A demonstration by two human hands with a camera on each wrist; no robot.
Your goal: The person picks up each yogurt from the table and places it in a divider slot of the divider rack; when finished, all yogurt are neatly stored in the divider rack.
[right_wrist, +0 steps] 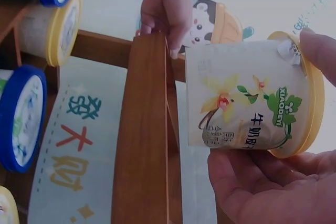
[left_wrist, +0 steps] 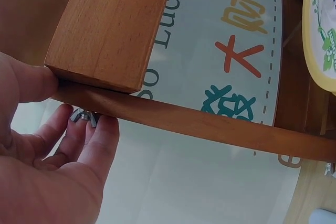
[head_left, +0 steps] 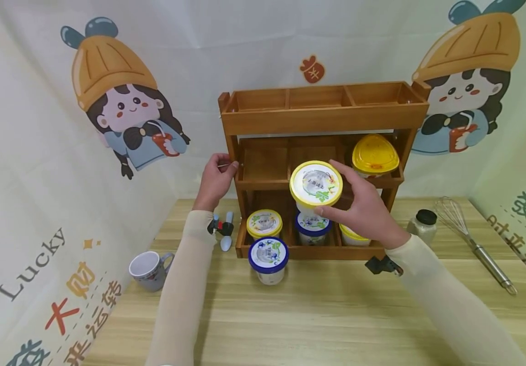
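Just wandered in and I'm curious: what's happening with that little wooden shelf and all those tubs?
A person's right hand holds a yellow-lidded tub in front of the wooden rack, while the left hand grips the rack's left post. More tubs sit in the bottom tier, and a blue-lidded tub stands on the table.

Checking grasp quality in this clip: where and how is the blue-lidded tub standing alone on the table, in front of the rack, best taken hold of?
Probably around the blue-lidded tub lid rim, from above and the front: it stands upright, apart from the wooden rack, with its round lid facing up.
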